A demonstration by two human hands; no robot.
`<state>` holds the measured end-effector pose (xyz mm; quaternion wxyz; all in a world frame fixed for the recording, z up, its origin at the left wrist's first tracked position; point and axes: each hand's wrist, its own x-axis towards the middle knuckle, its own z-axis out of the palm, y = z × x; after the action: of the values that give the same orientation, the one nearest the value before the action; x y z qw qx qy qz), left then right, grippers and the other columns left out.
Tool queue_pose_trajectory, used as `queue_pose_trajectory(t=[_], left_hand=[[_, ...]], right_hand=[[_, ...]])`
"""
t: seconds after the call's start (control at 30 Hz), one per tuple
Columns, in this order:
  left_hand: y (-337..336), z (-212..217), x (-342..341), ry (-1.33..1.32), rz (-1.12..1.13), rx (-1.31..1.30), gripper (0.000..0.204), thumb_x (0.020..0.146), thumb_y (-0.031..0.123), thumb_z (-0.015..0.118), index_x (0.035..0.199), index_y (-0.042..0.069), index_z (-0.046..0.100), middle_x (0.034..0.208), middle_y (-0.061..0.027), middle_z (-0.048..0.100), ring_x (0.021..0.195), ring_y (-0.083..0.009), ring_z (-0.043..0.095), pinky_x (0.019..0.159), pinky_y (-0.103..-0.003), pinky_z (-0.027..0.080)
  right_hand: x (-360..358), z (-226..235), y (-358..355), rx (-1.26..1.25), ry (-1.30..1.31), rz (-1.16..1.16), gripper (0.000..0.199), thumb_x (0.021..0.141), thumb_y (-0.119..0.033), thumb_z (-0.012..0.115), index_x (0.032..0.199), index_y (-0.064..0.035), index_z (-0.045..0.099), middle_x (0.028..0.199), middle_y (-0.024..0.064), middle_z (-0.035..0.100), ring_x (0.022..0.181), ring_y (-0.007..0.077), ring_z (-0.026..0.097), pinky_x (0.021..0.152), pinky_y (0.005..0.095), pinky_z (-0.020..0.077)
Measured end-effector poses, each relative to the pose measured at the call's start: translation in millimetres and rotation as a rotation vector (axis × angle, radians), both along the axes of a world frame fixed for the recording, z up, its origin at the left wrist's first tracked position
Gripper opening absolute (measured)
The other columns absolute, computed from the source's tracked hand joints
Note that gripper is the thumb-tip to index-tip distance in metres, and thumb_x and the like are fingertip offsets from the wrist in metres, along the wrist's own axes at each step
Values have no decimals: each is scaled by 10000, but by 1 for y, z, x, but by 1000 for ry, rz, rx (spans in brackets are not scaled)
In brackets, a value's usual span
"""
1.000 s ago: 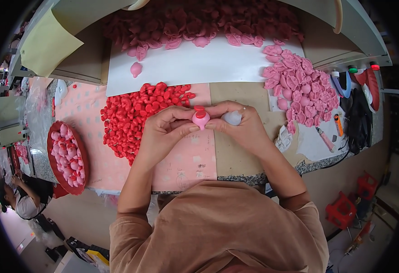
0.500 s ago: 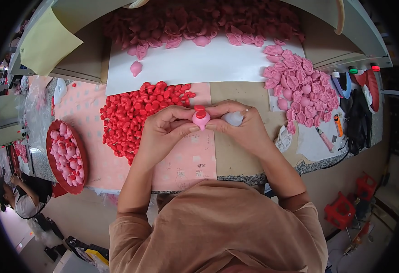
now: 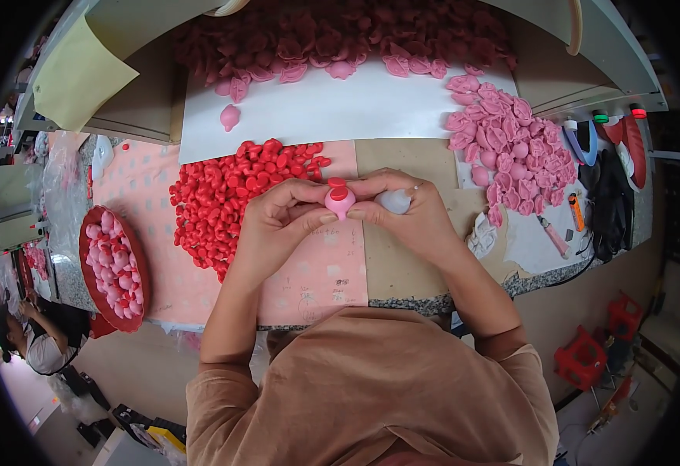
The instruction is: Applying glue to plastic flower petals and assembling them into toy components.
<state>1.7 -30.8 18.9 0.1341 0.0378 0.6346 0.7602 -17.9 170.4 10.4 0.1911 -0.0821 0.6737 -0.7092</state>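
Observation:
Above the middle of the bench, my left hand [image 3: 278, 221] and my right hand [image 3: 414, 221] meet, both pinching a small round pink rubbery piece [image 3: 339, 203]. A red cap-like piece [image 3: 338, 187] sits at its top, between my fingertips. My right hand also keeps a small whitish translucent bottle [image 3: 395, 201] tucked between fingers and palm. Beside my left hand spreads a heap of small glossy red pieces [image 3: 220, 182]. To the right of my right hand lies a heap of pink moulded shells and balls [image 3: 515, 147].
A red oval basket [image 3: 90, 268] of pink-and-red pieces stands at the left. More pink pieces [image 3: 301, 39] fill the back of a white sheet [image 3: 309, 105]. An orange cutter [image 3: 576, 213], a tube [image 3: 555, 238] and black cloth [image 3: 612, 206] lie right. Another person [image 3: 45, 342] is far left.

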Motion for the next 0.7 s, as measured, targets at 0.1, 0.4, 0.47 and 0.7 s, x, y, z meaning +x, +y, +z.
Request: queue_pose_trajectory(t=[0.1, 0.4, 0.47, 0.7], left_hand=[[0, 0, 0, -19, 0, 9, 212, 801, -44, 629, 1008, -39, 584, 1052, -91, 594, 979, -141, 584, 875, -276, 504], [-1, -1, 0, -29, -1, 3, 219, 806, -41, 625, 1020, -37, 580, 1062, -92, 594, 986, -141, 582, 878, -277, 503], [-1, -1, 0, -36, 6, 8, 219, 805, -40, 627, 1019, -36, 582, 1060, -92, 594, 986, -141, 581, 877, -277, 503], [-1, -1, 0, -36, 3, -8, 213, 806, -38, 627, 1015, -35, 585, 1065, -91, 591, 987, -142, 580, 877, -277, 503]], right_hand=[[0, 0, 0, 3, 8, 0, 253, 765, -47, 709, 1008, -1, 653, 1014, 63, 632, 930, 119, 589, 821, 246, 475], [0, 3, -2, -5, 4, -14, 253, 766, -42, 706, 1010, 1, 654, 1013, 68, 636, 931, 123, 591, 826, 250, 474], [0, 4, -2, -17, -15, -19, 253, 765, -43, 707, 1009, 0, 654, 1012, 68, 636, 931, 123, 591, 827, 251, 474], [0, 4, -2, 4, 10, -16, 249, 765, -54, 711, 1002, -2, 656, 1014, 71, 636, 932, 126, 592, 826, 253, 474]])
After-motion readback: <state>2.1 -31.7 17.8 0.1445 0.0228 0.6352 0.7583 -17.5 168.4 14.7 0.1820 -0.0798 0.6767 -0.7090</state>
